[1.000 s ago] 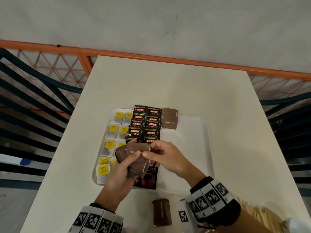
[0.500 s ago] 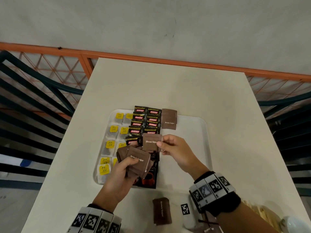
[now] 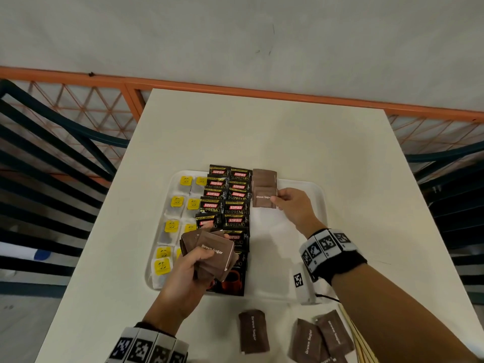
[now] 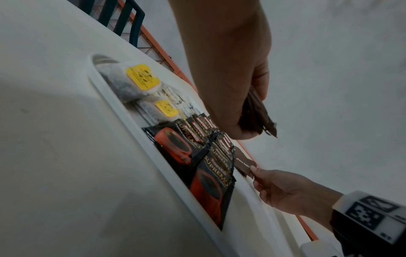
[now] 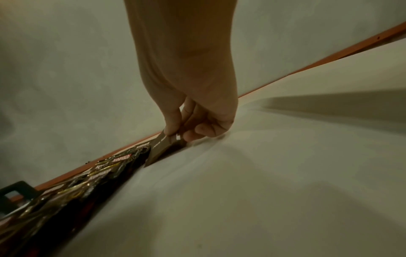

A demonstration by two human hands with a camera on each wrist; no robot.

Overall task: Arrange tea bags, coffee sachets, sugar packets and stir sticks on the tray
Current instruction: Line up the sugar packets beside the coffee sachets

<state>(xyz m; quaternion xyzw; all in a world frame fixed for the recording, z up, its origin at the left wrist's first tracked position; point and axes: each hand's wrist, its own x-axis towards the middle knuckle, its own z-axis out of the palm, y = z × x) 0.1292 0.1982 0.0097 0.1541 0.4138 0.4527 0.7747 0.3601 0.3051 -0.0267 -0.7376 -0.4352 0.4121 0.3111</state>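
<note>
Since half a second ago the right hand [image 3: 293, 208] has carried its brown sugar packet [image 3: 264, 196] from the middle of the tray [image 3: 301, 258] out to the far end, where it now overlaps the near edge of the sugar packet already lying there [image 3: 264, 176]. Thumb and fingers pinch the packet's right edge; in the right wrist view its near edge looks lifted off the tray, though blur makes that hard to settle. The left hand [image 3: 188, 273] has stayed over the near left part of the tray, fingers curled round a fanned stack of brown sugar packets [image 3: 209, 255], the top one reading "Brown Sugar".

On the tray, tea bags with yellow tags [image 3: 172, 226] fill two columns at the left. Black Kopiko coffee sachets [image 3: 227, 205] run in two overlapping columns beside them, just left of the placed sugar packets. The right part of the tray is bare white.

On the cream table [image 3: 262, 132], near the tray's near edge, one loose sugar packet [image 3: 253, 331] lies alone, and a few more [image 3: 322, 339] sit to its right. Pale wooden stir sticks [image 3: 358, 341] lie just right of those, partly under the right forearm.
</note>
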